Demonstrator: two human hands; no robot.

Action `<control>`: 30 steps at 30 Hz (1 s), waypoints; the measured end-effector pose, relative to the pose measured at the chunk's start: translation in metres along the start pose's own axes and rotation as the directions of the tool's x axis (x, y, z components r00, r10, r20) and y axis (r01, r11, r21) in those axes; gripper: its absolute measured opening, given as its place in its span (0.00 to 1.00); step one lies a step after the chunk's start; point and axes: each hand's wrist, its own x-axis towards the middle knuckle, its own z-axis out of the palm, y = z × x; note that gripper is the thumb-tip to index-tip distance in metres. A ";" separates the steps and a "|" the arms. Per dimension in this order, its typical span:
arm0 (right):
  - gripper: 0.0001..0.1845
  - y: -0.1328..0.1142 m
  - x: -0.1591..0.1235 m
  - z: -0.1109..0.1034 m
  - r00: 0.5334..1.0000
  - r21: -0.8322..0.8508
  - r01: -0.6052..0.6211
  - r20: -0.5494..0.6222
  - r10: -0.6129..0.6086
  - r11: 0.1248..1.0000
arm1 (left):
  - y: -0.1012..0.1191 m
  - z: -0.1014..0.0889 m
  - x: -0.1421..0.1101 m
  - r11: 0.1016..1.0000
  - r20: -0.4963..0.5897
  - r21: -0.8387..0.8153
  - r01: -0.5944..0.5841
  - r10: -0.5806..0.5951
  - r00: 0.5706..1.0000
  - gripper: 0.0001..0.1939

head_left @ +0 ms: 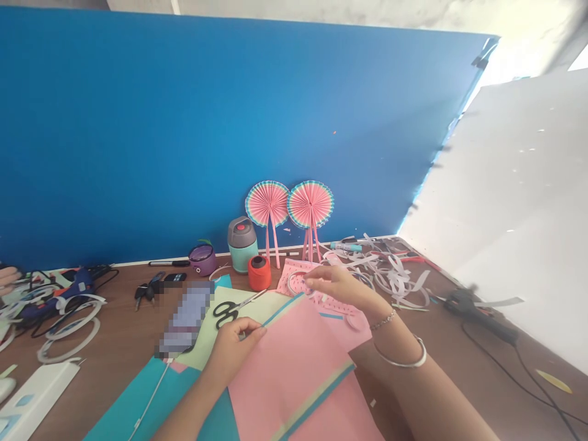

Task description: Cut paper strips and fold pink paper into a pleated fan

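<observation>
My left hand [236,346] pinches the upper left edge of a sheet of pink paper [289,355] between thumb and index finger. A narrow blue strip [283,308] runs along that edge; yellow and blue bands [321,395] cross the lower right end. Beyond the sheet, my right hand [337,285] is raised with its fingers reaching left, nothing visible in them. Its fingertips are at the rim of a white tape roll [294,285], and whether they touch it cannot be told. That roll lies on pink patterned paper [287,269]. Black-handled scissors [226,312] rest on pale green paper [209,334].
Two pink pleated paper fans [267,205] lean on the blue partition [184,135]. Before them stand a teal flask [243,248] and a red thread spool [260,274]. Paper scraps [397,275] and a glue gun [478,315] lie right, a phone [188,318] and power strip [41,401] left.
</observation>
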 end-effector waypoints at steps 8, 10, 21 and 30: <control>0.15 -0.006 -0.001 0.016 0.995 0.031 0.020 0.096 -0.023 0.999 | 0.004 -0.010 0.002 0.987 0.034 -0.161 0.017 -0.011 0.999 0.21; 0.14 -0.007 -0.002 0.016 0.995 0.023 0.010 0.103 -0.013 1.000 | 0.005 -0.012 0.002 0.988 0.046 -0.157 -0.013 0.020 0.999 0.21; 0.11 -0.021 -0.001 0.037 0.942 0.071 0.098 0.316 -0.116 0.993 | 0.005 0.000 -0.005 0.986 0.073 0.068 -0.151 0.146 0.987 0.18; 0.24 -0.011 0.004 0.028 0.987 0.304 -0.054 0.158 0.005 0.951 | 0.009 -0.007 -0.002 0.991 0.216 -0.132 0.035 -0.006 0.976 0.20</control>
